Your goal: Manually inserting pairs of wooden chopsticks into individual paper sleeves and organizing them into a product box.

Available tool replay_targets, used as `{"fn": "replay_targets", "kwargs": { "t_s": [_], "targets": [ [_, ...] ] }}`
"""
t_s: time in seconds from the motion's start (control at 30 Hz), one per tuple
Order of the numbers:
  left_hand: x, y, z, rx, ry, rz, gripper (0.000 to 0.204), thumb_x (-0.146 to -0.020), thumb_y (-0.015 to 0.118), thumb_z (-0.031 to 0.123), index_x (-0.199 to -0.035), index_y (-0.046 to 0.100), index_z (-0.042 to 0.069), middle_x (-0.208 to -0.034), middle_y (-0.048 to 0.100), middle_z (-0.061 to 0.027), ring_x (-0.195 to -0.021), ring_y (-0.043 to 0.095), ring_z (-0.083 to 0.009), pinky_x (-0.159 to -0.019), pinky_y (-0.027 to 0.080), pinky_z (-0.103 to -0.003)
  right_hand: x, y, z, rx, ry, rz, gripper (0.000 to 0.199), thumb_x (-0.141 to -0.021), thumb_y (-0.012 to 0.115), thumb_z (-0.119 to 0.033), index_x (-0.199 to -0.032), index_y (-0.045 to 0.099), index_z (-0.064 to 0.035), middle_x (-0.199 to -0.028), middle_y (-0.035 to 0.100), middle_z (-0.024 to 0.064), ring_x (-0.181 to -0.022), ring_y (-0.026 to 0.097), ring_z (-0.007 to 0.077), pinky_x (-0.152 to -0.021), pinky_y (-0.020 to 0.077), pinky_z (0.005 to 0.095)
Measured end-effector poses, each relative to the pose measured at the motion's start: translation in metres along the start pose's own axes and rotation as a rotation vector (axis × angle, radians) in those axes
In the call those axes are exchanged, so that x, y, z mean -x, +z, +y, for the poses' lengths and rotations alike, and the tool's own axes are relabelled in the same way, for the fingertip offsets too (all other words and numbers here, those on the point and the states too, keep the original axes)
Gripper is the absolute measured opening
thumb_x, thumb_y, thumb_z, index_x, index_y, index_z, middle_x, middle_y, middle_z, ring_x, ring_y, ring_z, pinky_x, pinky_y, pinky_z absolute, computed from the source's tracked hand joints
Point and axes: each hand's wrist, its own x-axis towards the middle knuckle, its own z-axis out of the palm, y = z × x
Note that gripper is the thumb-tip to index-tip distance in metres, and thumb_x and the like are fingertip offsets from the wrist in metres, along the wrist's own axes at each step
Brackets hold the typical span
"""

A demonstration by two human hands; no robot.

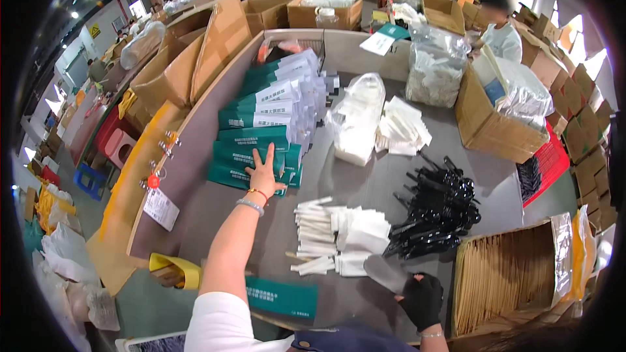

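Note:
My left hand [263, 173] lies with fingers spread on the green printed packets [244, 146] at the left of the grey table, holding nothing. My right hand [420, 301], in a black glove, is at the near edge with its fingers curled around a flat greyish thing [385, 274], whose kind I cannot make out. Beyond it lie white paper packets [358, 231], some narrow and some wide. A heap of black plastic cutlery [437, 208] is to their right. Behind the left hand, green and white packets [280, 101] overlap in a slanting row.
A clear bag of white packets [355, 117] lies mid-table beside loose white ones [403, 127]. An open carton of brown paper sleeves [508, 280] stands near right, another carton [499, 117] far right. A low board [195, 124] edges the left. A green packet [280, 296] lies at the near edge.

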Motion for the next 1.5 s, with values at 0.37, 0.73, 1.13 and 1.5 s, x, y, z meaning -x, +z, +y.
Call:
{"fn": "replay_targets", "kwargs": {
  "t_s": [0.37, 0.73, 1.13, 1.5],
  "targets": [
    [0.015, -0.019, 0.015, 0.079, 0.017, 0.008, 0.132, -0.052, 0.094, 0.024, -0.154, 0.010, 0.025, -0.146, 0.023, -0.0299, -0.124, 0.038, -0.0577, -0.104, 0.040, -0.054, 0.014, 0.000, 0.000, -0.040, -0.020, 0.038, 0.067, -0.047, 0.093, -0.027, -0.102, 0.058, -0.0091, -0.103, 0.060, 0.0121, -0.098, 0.057, 0.0350, -0.082, 0.0479, 0.0452],
    [0.108, -0.076, -0.003, 0.067, 0.427, -0.026, 0.071, -0.070, 0.076, 0.008, -0.135, 0.047, 0.007, -0.124, 0.051, -0.0216, -0.109, 0.055, -0.0390, -0.093, 0.049, -0.041, -0.013, -0.025, -0.039, -0.044, -0.204, -0.034, 0.065, -0.053, 0.088, -0.024, -0.108, 0.057, -0.0089, -0.104, 0.058, 0.0131, -0.098, 0.056, 0.0347, -0.083, 0.0451, 0.0458],
    [0.320, -0.001, 0.058, 0.266, 0.124, -0.098, 0.098, -0.062, 0.083, 0.052, -0.135, 0.047, -0.001, -0.138, 0.043, -0.0175, -0.135, 0.030, -0.0399, -0.111, 0.015, -0.063, 0.013, -0.019, -0.051, 0.080, -0.291, -0.255, 0.061, -0.058, 0.084, -0.037, -0.108, 0.061, -0.0109, -0.106, 0.060, 0.0083, -0.097, 0.058, 0.0289, -0.086, 0.0407, 0.0435],
    [0.311, -0.010, 0.063, 0.350, 0.133, -0.189, 0.097, -0.063, 0.085, 0.047, -0.136, 0.046, -0.002, -0.146, 0.040, -0.0194, -0.138, 0.030, -0.0398, -0.112, 0.011, -0.064, 0.012, 0.048, -0.076, -0.168, -0.426, -0.361, 0.061, -0.068, 0.078, -0.044, -0.114, 0.059, -0.0075, -0.111, 0.059, 0.0131, -0.104, 0.056, 0.0321, -0.090, 0.0400, 0.0463]
  ]
}}
